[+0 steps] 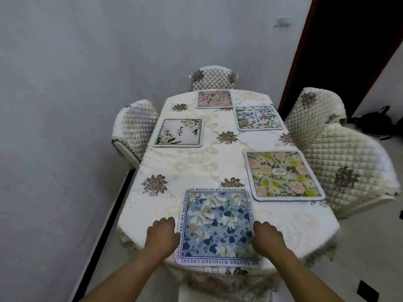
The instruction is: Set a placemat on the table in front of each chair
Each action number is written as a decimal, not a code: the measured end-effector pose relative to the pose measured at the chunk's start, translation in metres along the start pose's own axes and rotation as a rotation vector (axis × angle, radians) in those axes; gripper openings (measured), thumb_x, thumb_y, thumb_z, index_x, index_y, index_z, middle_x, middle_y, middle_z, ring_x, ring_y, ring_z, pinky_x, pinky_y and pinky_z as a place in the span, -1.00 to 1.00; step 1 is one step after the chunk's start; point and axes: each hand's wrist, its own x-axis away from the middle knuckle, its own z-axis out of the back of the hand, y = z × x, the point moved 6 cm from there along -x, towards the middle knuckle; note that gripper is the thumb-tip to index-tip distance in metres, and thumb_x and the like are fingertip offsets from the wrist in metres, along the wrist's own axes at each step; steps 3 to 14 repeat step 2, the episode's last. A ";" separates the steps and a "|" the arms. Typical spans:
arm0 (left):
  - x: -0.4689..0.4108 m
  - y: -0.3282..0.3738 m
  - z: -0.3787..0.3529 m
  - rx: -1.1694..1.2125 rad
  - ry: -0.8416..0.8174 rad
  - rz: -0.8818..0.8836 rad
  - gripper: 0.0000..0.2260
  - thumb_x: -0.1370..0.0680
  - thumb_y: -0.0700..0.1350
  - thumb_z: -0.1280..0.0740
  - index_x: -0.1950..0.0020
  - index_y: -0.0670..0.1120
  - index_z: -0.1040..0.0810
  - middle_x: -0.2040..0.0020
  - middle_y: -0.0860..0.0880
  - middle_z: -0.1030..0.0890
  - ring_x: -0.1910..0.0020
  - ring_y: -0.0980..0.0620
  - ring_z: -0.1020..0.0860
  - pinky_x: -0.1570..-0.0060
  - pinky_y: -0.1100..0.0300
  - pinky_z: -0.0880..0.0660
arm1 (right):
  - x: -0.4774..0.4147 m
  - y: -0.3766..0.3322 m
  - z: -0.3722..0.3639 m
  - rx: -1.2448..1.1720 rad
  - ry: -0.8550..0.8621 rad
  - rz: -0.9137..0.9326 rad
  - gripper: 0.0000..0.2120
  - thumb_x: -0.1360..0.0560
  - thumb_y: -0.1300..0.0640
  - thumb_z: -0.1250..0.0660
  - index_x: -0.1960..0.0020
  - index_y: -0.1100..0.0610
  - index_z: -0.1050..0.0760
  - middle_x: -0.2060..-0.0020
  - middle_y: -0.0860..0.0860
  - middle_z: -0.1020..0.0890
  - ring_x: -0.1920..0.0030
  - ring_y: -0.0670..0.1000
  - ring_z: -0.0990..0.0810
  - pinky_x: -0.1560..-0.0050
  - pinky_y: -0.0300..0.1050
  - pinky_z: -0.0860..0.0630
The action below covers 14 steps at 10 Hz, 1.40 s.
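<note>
A blue floral placemat (217,227) with a lettered border lies flat at the near edge of the table (196,158). My left hand (162,234) grips its left edge and my right hand (267,236) grips its right edge. Further mats lie on the cream cloth: a yellow and pink one (282,176) at the right, a green and blue one (257,117) at the far right, a pink one (214,99) at the far end, and a white one with green leaves (180,132) at the left.
Quilted cream chairs stand at the far end (212,78), the left (135,125) and the right, two of them (314,110) (349,166). A chair back (224,286) shows just below the near edge. A wall runs close along the left. A dark doorway (349,51) is at the back right.
</note>
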 end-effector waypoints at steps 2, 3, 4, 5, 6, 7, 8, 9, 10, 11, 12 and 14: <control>0.031 0.004 0.083 -0.008 0.107 -0.053 -0.71 -0.54 0.09 -0.24 -0.13 -0.08 -0.47 -0.10 -0.12 -0.56 -0.14 -0.17 -0.49 -0.07 0.00 -0.41 | 0.049 -0.025 0.084 -0.024 0.112 0.077 -0.72 -0.54 -0.03 -0.26 -0.19 0.06 -0.42 -0.14 0.09 -0.53 -0.15 0.15 -0.51 -0.08 0.02 -0.42; 0.031 0.004 0.083 -0.008 0.107 -0.053 -0.71 -0.54 0.09 -0.24 -0.13 -0.08 -0.47 -0.10 -0.12 -0.56 -0.14 -0.17 -0.49 -0.07 0.00 -0.41 | 0.049 -0.025 0.084 -0.024 0.112 0.077 -0.72 -0.54 -0.03 -0.26 -0.19 0.06 -0.42 -0.14 0.09 -0.53 -0.15 0.15 -0.51 -0.08 0.02 -0.42; 0.031 0.004 0.083 -0.008 0.107 -0.053 -0.71 -0.54 0.09 -0.24 -0.13 -0.08 -0.47 -0.10 -0.12 -0.56 -0.14 -0.17 -0.49 -0.07 0.00 -0.41 | 0.049 -0.025 0.084 -0.024 0.112 0.077 -0.72 -0.54 -0.03 -0.26 -0.19 0.06 -0.42 -0.14 0.09 -0.53 -0.15 0.15 -0.51 -0.08 0.02 -0.42; 0.031 0.004 0.083 -0.008 0.107 -0.053 -0.71 -0.54 0.09 -0.24 -0.13 -0.08 -0.47 -0.10 -0.12 -0.56 -0.14 -0.17 -0.49 -0.07 0.00 -0.41 | 0.049 -0.025 0.084 -0.024 0.112 0.077 -0.72 -0.54 -0.03 -0.26 -0.19 0.06 -0.42 -0.14 0.09 -0.53 -0.15 0.15 -0.51 -0.08 0.02 -0.42; 0.031 0.004 0.083 -0.008 0.107 -0.053 -0.71 -0.54 0.09 -0.24 -0.13 -0.08 -0.47 -0.10 -0.12 -0.56 -0.14 -0.17 -0.49 -0.07 0.00 -0.41 | 0.049 -0.025 0.084 -0.024 0.112 0.077 -0.72 -0.54 -0.03 -0.26 -0.19 0.06 -0.42 -0.14 0.09 -0.53 -0.15 0.15 -0.51 -0.08 0.02 -0.42; 0.031 0.004 0.083 -0.008 0.107 -0.053 -0.71 -0.54 0.09 -0.24 -0.13 -0.08 -0.47 -0.10 -0.12 -0.56 -0.14 -0.17 -0.49 -0.07 0.00 -0.41 | 0.049 -0.025 0.084 -0.024 0.112 0.077 -0.72 -0.54 -0.03 -0.26 -0.19 0.06 -0.42 -0.14 0.09 -0.53 -0.15 0.15 -0.51 -0.08 0.02 -0.42; 0.031 0.004 0.083 -0.008 0.107 -0.053 -0.71 -0.54 0.09 -0.24 -0.13 -0.08 -0.47 -0.10 -0.12 -0.56 -0.14 -0.17 -0.49 -0.07 0.00 -0.41 | 0.049 -0.025 0.084 -0.024 0.112 0.077 -0.72 -0.54 -0.03 -0.26 -0.19 0.06 -0.42 -0.14 0.09 -0.53 -0.15 0.15 -0.51 -0.08 0.02 -0.42; 0.031 0.004 0.083 -0.008 0.107 -0.053 -0.71 -0.54 0.09 -0.24 -0.13 -0.08 -0.47 -0.10 -0.12 -0.56 -0.14 -0.17 -0.49 -0.07 0.00 -0.41 | 0.049 -0.025 0.084 -0.024 0.112 0.077 -0.72 -0.54 -0.03 -0.26 -0.19 0.06 -0.42 -0.14 0.09 -0.53 -0.15 0.15 -0.51 -0.08 0.02 -0.42; 0.031 0.004 0.083 -0.008 0.107 -0.053 -0.71 -0.54 0.09 -0.24 -0.13 -0.08 -0.47 -0.10 -0.12 -0.56 -0.14 -0.17 -0.49 -0.07 0.00 -0.41 | 0.049 -0.025 0.084 -0.024 0.112 0.077 -0.72 -0.54 -0.03 -0.26 -0.19 0.06 -0.42 -0.14 0.09 -0.53 -0.15 0.15 -0.51 -0.08 0.02 -0.42; 0.031 0.004 0.083 -0.008 0.107 -0.053 -0.71 -0.54 0.09 -0.24 -0.13 -0.08 -0.47 -0.10 -0.12 -0.56 -0.14 -0.17 -0.49 -0.07 0.00 -0.41 | 0.049 -0.025 0.084 -0.024 0.112 0.077 -0.72 -0.54 -0.03 -0.26 -0.19 0.06 -0.42 -0.14 0.09 -0.53 -0.15 0.15 -0.51 -0.08 0.02 -0.42; 0.031 0.004 0.083 -0.008 0.107 -0.053 -0.71 -0.54 0.09 -0.24 -0.13 -0.08 -0.47 -0.10 -0.12 -0.56 -0.14 -0.17 -0.49 -0.07 0.00 -0.41 | 0.049 -0.025 0.084 -0.024 0.112 0.077 -0.72 -0.54 -0.03 -0.26 -0.19 0.06 -0.42 -0.14 0.09 -0.53 -0.15 0.15 -0.51 -0.08 0.02 -0.42; 0.031 0.004 0.083 -0.008 0.107 -0.053 -0.71 -0.54 0.09 -0.24 -0.13 -0.08 -0.47 -0.10 -0.12 -0.56 -0.14 -0.17 -0.49 -0.07 0.00 -0.41 | 0.049 -0.025 0.084 -0.024 0.112 0.077 -0.72 -0.54 -0.03 -0.26 -0.19 0.06 -0.42 -0.14 0.09 -0.53 -0.15 0.15 -0.51 -0.08 0.02 -0.42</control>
